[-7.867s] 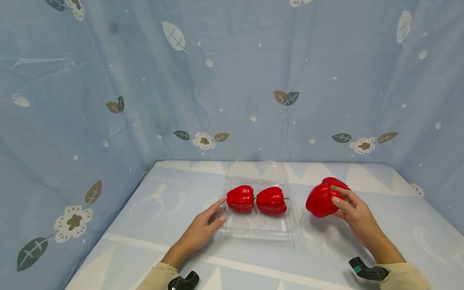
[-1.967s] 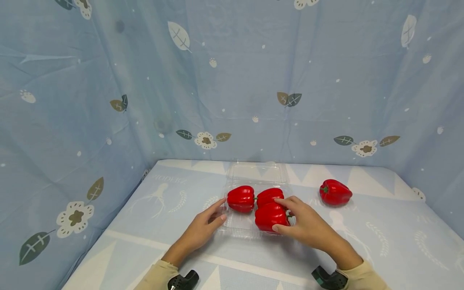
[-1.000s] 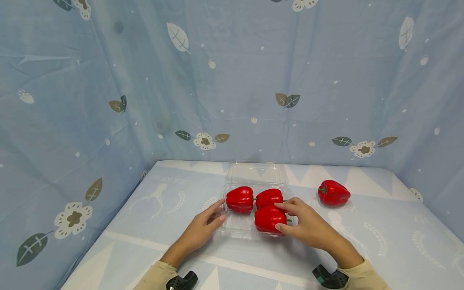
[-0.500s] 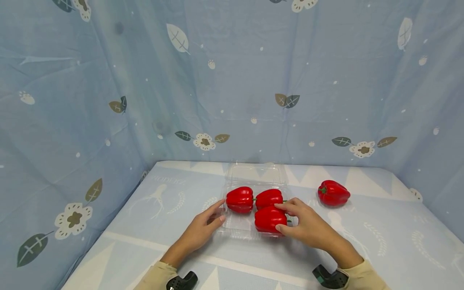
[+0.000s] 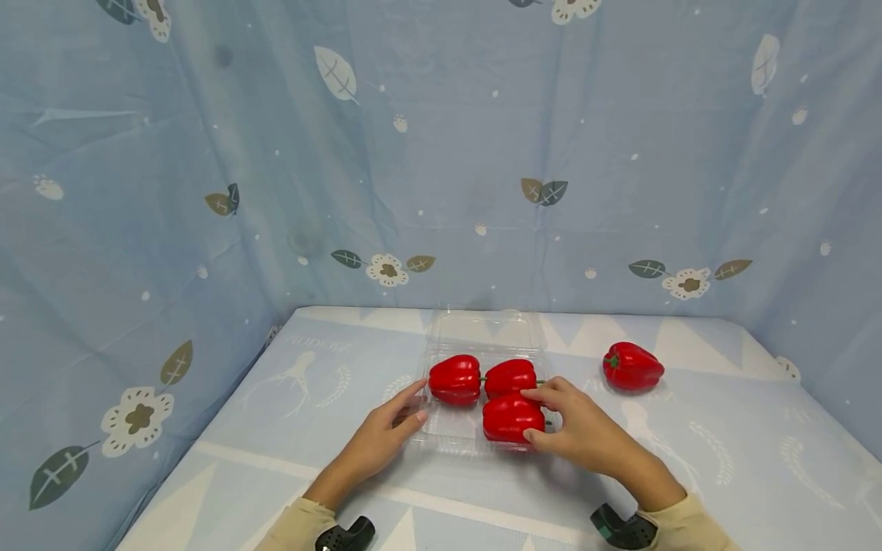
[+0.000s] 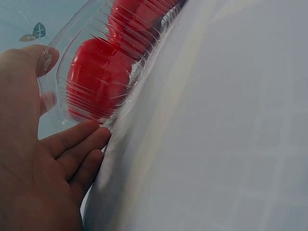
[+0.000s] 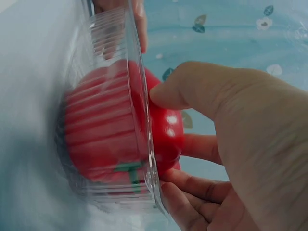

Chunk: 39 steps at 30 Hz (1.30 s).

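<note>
A clear plastic clamshell container (image 5: 448, 440) lies with its lid folded back. Inside, one red bell pepper (image 5: 455, 380) is at the back left and another red bell pepper (image 5: 510, 377) at the back right. My right hand (image 5: 586, 428) holds a third bell pepper (image 5: 513, 418) in the front right of the container, thumb on the near side and fingers towards the stem. The right wrist view shows this pepper (image 7: 108, 125) below the rim. At the container's left rim, my left hand (image 5: 375, 444) touches the plastic with its thumb and extended fingers.
Another red bell pepper (image 5: 632, 367) lies on the table to the right, towards the back. The transparent lid (image 5: 485, 329) extends behind the container. A blue patterned curtain (image 5: 441, 153) encloses the table (image 5: 276, 459).
Over the earlier frames, my right hand has carried a bell pepper leftward from the table's right side into the container. Within the last second little has moved; my left hand stays at the rim.
</note>
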Each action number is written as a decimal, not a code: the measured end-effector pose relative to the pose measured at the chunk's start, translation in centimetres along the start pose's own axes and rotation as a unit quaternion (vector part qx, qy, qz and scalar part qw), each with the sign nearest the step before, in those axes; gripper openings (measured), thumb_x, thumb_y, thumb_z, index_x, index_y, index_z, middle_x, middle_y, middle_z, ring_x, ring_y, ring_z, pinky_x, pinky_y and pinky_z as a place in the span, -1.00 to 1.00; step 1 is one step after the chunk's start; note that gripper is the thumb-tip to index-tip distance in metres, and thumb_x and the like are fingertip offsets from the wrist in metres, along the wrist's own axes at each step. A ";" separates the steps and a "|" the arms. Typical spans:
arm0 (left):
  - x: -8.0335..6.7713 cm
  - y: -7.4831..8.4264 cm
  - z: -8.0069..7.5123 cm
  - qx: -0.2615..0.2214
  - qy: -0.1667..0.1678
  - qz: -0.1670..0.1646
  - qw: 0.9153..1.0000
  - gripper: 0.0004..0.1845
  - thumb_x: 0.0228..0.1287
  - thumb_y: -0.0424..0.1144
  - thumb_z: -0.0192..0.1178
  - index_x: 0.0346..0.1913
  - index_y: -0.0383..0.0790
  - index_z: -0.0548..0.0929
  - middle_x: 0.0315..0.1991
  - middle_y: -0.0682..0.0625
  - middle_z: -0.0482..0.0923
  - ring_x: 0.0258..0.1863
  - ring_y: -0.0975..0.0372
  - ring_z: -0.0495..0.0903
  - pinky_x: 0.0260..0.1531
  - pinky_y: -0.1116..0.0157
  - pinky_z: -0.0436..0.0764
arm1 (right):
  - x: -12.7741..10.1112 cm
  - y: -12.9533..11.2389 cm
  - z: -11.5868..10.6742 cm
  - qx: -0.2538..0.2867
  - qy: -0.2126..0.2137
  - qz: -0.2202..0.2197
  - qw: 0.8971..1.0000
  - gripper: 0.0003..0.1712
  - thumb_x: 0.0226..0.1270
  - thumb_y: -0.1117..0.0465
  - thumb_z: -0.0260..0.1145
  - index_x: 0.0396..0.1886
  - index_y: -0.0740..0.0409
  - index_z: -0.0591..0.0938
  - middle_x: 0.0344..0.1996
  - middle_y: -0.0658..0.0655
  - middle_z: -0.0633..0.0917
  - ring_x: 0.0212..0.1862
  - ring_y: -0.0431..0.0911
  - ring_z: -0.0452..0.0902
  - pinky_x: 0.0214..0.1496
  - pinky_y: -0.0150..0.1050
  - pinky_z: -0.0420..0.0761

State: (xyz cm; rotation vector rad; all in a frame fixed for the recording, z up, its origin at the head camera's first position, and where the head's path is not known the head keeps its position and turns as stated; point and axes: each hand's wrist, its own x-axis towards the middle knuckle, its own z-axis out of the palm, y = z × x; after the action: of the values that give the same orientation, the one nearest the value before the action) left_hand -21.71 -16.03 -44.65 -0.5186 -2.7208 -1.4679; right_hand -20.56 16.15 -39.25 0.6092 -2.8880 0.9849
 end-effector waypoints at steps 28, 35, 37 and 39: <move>0.0 -0.1 -0.1 -0.007 -0.004 0.005 1.000 -0.42 0.39 0.00 0.08 0.43 0.19 0.23 0.19 -0.02 0.49 0.15 0.19 0.49 0.17 0.07 0.43 | 0.1 3.5 -1.9 0.061 0.132 -0.012 0.989 -0.66 0.30 0.09 0.32 0.04 0.07 0.61 -0.13 -0.01 0.69 -0.14 -0.16 0.60 -0.17 -0.38 0.60; 0.0 -0.2 0.0 -0.004 -0.004 0.003 1.000 -0.42 0.39 0.01 0.08 0.43 0.19 0.23 0.20 -0.01 0.49 0.15 0.18 0.49 0.17 0.06 0.43 | -0.1 5.3 -3.3 0.030 0.173 0.022 0.984 -0.62 0.34 0.02 0.26 0.09 0.05 0.57 -0.15 0.01 0.68 -0.14 -0.10 0.59 -0.16 -0.42 0.57; 0.0 -0.2 -0.1 -0.006 -0.003 0.003 1.000 -0.42 0.39 0.01 0.08 0.43 0.19 0.23 0.20 -0.01 0.49 0.15 0.18 0.49 0.17 0.06 0.43 | -0.2 5.9 -3.7 0.019 0.195 0.025 0.980 -0.64 0.36 0.04 0.24 0.07 0.07 0.58 -0.17 0.03 0.69 -0.15 -0.08 0.59 -0.19 -0.45 0.56; 0.1 -0.2 -0.1 -0.006 -0.002 0.004 1.000 -0.42 0.39 0.01 0.08 0.43 0.20 0.23 0.20 0.00 0.49 0.15 0.18 0.49 0.17 0.07 0.43 | -0.3 6.5 -4.2 0.009 0.219 0.035 0.975 -0.65 0.36 0.06 0.23 0.06 0.10 0.59 -0.17 0.07 0.68 -0.16 -0.04 0.58 -0.23 -0.50 0.53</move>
State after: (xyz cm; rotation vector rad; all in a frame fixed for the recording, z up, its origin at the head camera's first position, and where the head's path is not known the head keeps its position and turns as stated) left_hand -21.84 -16.18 -44.81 -0.5322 -2.7116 -1.4839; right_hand -23.12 23.47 -39.75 0.2497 -2.5240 1.0046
